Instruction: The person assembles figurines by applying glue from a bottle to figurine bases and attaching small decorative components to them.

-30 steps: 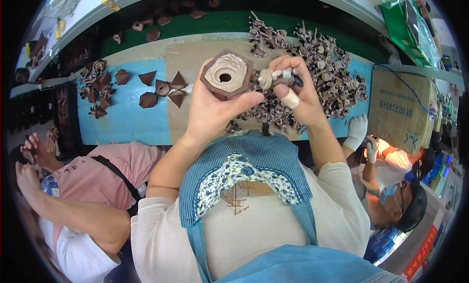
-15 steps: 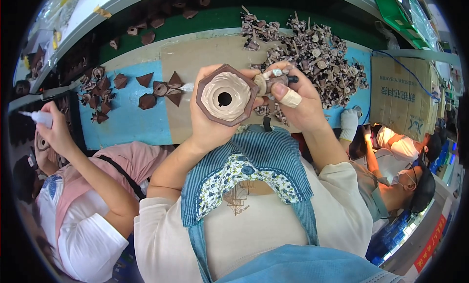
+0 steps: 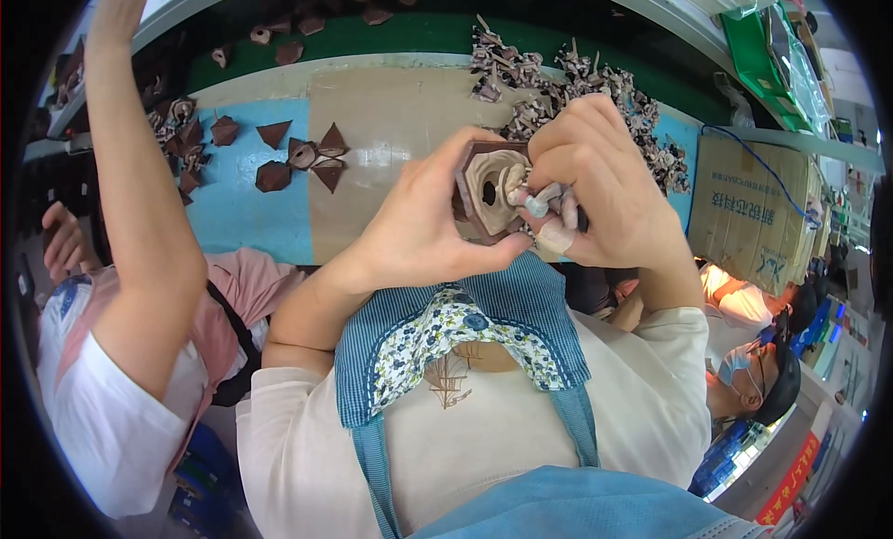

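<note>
My left hand (image 3: 419, 221) is wrapped round a brown hexagonal base (image 3: 473, 172) with a beige, swirled hollow and a dark hole in its middle. The base is tilted so its hollow faces right. In my right hand (image 3: 609, 190) I pinch a small painted figurine (image 3: 542, 202) with beige and pale blue parts. The figurine is at the rim of the hollow; whether it is seated in the hole I cannot tell. A beige wrap (image 3: 556, 237) covers one of my right fingers.
A heap of small figurines (image 3: 642, 120) lies at the back right, near a cardboard box (image 3: 752, 204). Brown pointed pieces (image 3: 302, 154) and another cluster (image 3: 186, 144) lie to the left. Co-workers sit on both sides; the left one's raised arm (image 3: 139, 167) reaches far forward.
My right hand has brought the figurine against the base's hollow. The base has moved right and turned from facing me to tilted. The left co-worker's arm has swung up and forward.
</note>
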Available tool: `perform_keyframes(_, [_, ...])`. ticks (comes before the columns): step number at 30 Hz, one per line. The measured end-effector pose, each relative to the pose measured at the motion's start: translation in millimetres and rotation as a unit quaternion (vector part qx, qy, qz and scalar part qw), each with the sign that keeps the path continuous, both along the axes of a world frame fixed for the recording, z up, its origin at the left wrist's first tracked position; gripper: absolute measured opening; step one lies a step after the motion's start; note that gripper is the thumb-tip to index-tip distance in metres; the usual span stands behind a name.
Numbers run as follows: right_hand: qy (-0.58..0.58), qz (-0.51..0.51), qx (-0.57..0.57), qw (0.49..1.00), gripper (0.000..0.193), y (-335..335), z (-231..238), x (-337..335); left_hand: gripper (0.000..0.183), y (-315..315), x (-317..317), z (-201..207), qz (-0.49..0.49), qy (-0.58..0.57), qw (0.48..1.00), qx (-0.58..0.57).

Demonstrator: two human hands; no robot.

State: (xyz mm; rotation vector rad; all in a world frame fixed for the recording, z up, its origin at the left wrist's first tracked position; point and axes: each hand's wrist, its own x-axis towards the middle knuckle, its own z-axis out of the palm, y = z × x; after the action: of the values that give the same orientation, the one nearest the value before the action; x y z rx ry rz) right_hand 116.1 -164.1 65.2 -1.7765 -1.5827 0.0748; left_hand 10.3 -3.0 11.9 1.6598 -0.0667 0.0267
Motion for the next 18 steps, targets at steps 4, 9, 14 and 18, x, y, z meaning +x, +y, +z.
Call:
perform_keyframes(4, [-0.125,0.039,-0.040,0.991,0.027,5,3,-1,0.064,1,1,10,-0.017,0.003,0.998,0.063])
perform_keyframes(9, [-0.098,0.114,-0.028,0.988,0.035,5,-1,4,0.063,-3,2,5,-0.041,0.009,0.999,0.019])
perform_keyframes(14, [-0.035,0.112,0.023,0.993,0.029,2,-14,-2,0.062,-7,1,-4,-0.081,0.041,0.995,-0.040])
perform_keyframes(18, [0.056,0.106,0.024,0.993,0.032,-2,-18,-2,0.061,-10,2,-11,-0.088,0.025,0.992,-0.087])
